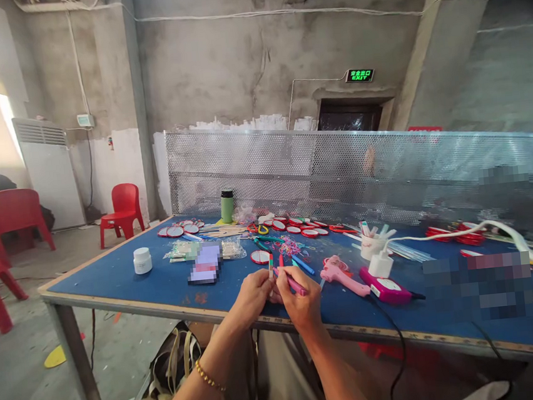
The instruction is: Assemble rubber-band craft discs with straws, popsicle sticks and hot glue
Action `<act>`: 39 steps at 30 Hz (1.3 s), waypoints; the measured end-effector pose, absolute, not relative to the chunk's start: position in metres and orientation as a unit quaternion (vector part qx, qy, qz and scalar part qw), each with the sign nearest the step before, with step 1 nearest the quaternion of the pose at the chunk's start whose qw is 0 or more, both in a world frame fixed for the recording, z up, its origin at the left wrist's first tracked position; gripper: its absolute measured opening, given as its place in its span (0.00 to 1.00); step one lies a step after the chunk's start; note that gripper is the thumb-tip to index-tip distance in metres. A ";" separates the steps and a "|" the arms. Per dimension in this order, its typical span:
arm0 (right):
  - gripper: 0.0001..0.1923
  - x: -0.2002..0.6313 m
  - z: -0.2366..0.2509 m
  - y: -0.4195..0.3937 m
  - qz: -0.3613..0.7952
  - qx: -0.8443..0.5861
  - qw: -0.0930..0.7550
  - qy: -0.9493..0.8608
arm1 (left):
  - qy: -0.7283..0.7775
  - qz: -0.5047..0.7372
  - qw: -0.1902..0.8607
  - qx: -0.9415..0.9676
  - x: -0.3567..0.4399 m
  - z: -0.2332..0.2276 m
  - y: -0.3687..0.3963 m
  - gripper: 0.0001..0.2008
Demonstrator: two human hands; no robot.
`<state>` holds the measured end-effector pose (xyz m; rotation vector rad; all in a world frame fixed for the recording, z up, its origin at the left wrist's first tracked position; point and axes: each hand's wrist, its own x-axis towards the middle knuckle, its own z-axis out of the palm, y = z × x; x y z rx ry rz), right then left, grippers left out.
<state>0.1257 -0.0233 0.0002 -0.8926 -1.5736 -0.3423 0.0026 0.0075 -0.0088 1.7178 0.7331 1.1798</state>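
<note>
Near the table's front edge, my left hand [252, 294] is closed around a small flat stick [270, 262] with coloured bands at its upper end. Close against it, my right hand [303, 302] grips a pink marker pen [296, 283]; its tip is hidden by the fingers. A red, pen-like piece [280, 261] shows just beyond the right fingers, and I cannot tell whether it is held. Just past my hands lie a blue marker [303, 265], a round red-rimmed disc [260, 256] and a tangle of colourful bands [290, 246].
A pink glue gun [347, 279] and magenta box [388, 287] lie to the right, beside a white cup [371, 244] of sticks. Left stand a white jar [143, 261] and a phone [205, 262]. A green bottle [227, 206] stands behind, before the perforated metal screen [263, 162].
</note>
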 end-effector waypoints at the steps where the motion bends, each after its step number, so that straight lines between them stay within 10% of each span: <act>1: 0.10 0.126 0.000 -0.024 -0.151 -0.386 0.605 -0.680 | 0.296 0.479 0.447 0.695 0.002 -0.009 0.008 0.19; 39: 0.08 0.124 0.003 -0.024 -0.128 -0.374 0.603 -0.693 | 0.290 0.480 0.455 0.692 0.002 -0.004 0.003 0.16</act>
